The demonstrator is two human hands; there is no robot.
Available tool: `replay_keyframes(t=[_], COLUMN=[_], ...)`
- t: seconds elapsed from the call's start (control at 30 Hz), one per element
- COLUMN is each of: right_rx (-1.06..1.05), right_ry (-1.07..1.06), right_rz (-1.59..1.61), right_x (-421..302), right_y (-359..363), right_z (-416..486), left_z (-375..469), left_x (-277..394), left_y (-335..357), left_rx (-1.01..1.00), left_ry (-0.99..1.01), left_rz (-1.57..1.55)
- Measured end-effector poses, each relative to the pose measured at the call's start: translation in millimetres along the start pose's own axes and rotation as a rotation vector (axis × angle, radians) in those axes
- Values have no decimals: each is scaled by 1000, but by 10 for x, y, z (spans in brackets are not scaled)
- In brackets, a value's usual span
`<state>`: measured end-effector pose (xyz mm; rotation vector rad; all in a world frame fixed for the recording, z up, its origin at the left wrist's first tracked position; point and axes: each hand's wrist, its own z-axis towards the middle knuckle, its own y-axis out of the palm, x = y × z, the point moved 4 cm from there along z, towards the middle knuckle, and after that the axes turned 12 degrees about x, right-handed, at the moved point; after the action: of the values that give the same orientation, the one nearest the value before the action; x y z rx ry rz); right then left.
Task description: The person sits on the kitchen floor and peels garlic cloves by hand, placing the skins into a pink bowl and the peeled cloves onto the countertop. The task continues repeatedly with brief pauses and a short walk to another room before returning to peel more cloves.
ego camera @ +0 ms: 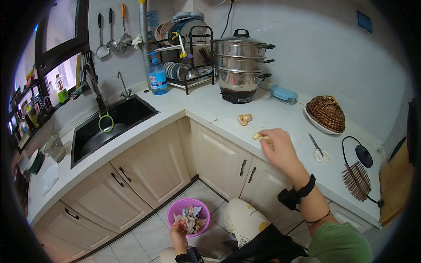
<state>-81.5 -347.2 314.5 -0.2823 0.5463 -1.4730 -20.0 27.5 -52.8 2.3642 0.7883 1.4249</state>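
On the white countertop, a small group of peeled garlic cloves (256, 136) lies at the fingertips of my right hand (279, 148). The hand partly covers them, so whether a clove is pinched there is hidden. Just behind, toward the wall, are several unpeeled garlic cloves (244, 119). Down at floor level, my left hand (179, 232) is over the near rim of a pink plastic bin (207, 227) that holds scraps (192, 219). Its fingers are curled, and I cannot tell whether anything is in them.
Scissors (318, 151), a slatted trivet (357, 180) and a wicker cover (325, 113) are on the right. Behind the garlic stand a steamer pot (241, 65) and a lidded container (283, 94). A dish rack (189, 75), soap bottle (157, 77) and black sink (138, 105) are at left.
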Motion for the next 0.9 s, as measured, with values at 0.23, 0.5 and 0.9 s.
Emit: replay_keyframes(t=[0.23, 0.5, 0.9], right_rx=[-150, -88, -148], right_ry=[-235, -18, -75], right_rz=[212, -378, -518], right_x=[-615, 312, 1350], right_y=[359, 1352, 2174], right_z=[-442, 307, 596], left_z=[3, -7, -71], left_x=[-58, -75, -387], left_y=[-104, -184, -134], left_rx=[35, 140, 10], left_ry=[96, 77, 40], left_rz=[93, 163, 54])
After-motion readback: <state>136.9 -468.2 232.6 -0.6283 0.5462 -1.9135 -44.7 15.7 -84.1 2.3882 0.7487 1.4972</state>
